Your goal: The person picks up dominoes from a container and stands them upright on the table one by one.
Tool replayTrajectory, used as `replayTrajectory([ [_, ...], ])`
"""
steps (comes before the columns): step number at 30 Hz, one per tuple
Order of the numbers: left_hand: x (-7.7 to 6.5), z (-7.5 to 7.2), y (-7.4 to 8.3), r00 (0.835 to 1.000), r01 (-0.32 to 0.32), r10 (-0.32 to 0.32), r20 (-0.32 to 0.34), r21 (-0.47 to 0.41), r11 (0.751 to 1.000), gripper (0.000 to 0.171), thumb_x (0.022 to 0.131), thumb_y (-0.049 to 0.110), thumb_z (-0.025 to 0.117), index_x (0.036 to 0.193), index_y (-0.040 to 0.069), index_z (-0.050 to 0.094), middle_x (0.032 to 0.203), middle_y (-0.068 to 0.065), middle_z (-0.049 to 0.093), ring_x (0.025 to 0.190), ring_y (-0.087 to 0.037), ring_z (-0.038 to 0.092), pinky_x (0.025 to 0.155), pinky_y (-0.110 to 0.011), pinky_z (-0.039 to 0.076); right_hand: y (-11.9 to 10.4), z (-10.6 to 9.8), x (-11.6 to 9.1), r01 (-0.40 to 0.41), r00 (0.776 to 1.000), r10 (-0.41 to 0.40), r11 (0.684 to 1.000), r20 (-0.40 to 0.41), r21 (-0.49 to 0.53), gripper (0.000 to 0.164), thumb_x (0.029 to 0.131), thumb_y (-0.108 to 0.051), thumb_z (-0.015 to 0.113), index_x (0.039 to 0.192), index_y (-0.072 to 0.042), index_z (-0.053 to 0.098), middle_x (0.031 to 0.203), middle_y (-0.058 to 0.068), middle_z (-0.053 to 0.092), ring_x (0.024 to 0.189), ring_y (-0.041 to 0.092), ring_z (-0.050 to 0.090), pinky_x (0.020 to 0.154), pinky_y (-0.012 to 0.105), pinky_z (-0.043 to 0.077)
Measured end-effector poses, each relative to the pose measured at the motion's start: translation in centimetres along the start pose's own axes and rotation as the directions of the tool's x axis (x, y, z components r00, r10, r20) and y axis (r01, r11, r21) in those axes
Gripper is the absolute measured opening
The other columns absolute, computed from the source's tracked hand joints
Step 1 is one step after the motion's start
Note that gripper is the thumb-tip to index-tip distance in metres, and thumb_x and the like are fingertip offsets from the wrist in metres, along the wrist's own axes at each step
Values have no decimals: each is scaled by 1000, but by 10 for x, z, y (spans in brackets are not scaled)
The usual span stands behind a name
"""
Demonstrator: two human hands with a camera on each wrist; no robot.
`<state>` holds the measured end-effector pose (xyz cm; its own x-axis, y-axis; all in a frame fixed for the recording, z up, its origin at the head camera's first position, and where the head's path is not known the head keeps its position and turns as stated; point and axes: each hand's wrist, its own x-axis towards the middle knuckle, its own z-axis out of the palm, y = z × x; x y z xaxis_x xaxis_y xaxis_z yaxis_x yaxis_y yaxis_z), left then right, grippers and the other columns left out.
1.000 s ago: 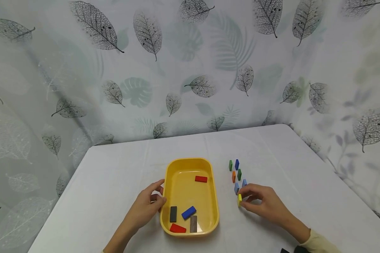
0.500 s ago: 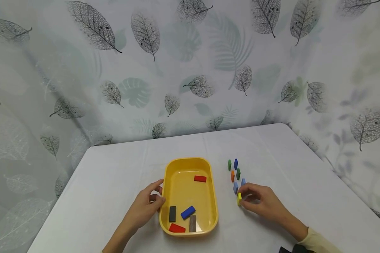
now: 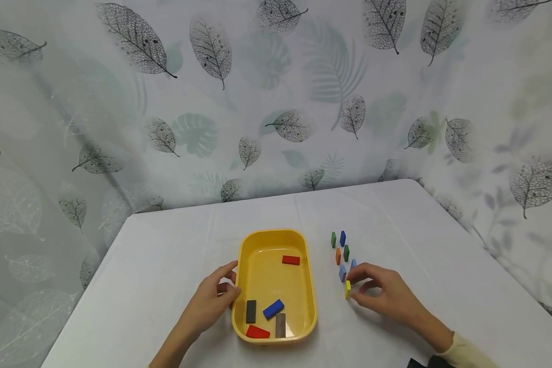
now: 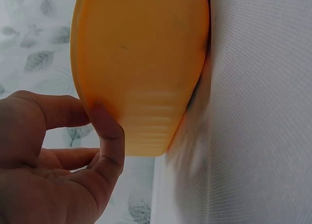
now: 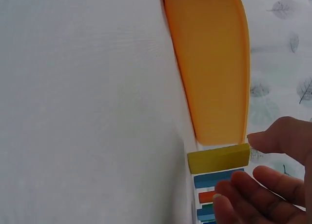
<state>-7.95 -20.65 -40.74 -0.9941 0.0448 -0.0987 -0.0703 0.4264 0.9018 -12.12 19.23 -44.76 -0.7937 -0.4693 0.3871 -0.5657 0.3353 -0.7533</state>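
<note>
My left hand (image 3: 210,295) holds the left rim of a yellow plastic tray (image 3: 314,306); the left wrist view shows fingertips at the rim and against the outer wall (image 4: 146,53). My right hand (image 3: 386,294) is beside a yellow domino block (image 3: 347,290) standing upright on the table. In the right wrist view the thumb lies at the block's top corner, and the spread fingers are apart from its face (image 5: 219,158). Just beyond it stand two light blue blocks (image 3: 342,273), one partly covered by my fingers.
Farther back stand an orange block (image 3: 338,256), two green blocks (image 3: 333,239) and a dark blue block (image 3: 342,238). Inside the tray lie two red blocks (image 3: 291,260), a blue one (image 3: 273,308), a black one (image 3: 251,311) and a brown one (image 3: 280,325). A leaf-patterned curtain (image 3: 257,102) borders the white table (image 3: 175,245).
My right fingers have loosened and risen slightly from the yellow block, which stays standing. The left hand and the tray hold their place; the head view has shifted slightly.
</note>
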Motion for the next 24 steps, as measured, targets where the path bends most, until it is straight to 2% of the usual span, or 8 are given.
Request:
replayTrajectory([
  [7,-1,1,2,1000,10,-9,-4,11,1000,61,95,2,71,152,5,50,111,-9,54,78,-22,61,66,-27,55,-16,-5,7,22,997,-28,996,-68,-86,35,81,0,86,108,-13,69,102,-4,71,92,19,69,74,33,61],
  [11,0,2,1,1000,8,-8,-5,17,1000,61,95,3,70,152,5,50,111,-9,54,78,-22,61,67,-26,56,-31,-1,20,98,994,-101,994,-50,-49,36,83,0,85,110,-18,69,102,-7,69,90,20,68,74,37,61],
  [18,-1,2,0,1000,4,-4,-3,5,1000,61,95,2,71,152,4,50,111,-8,54,79,-22,61,67,-27,56,-58,25,49,128,984,-134,990,114,65,30,89,-5,82,114,-18,70,106,-5,70,94,18,69,79,34,60],
  [24,-1,2,0,1000,2,-2,-7,8,1000,60,96,1,70,152,5,50,111,-9,55,78,-22,61,65,-27,55,-70,57,75,178,937,-212,973,276,145,27,92,-4,77,116,-14,70,108,-5,70,97,19,70,85,31,58],
])
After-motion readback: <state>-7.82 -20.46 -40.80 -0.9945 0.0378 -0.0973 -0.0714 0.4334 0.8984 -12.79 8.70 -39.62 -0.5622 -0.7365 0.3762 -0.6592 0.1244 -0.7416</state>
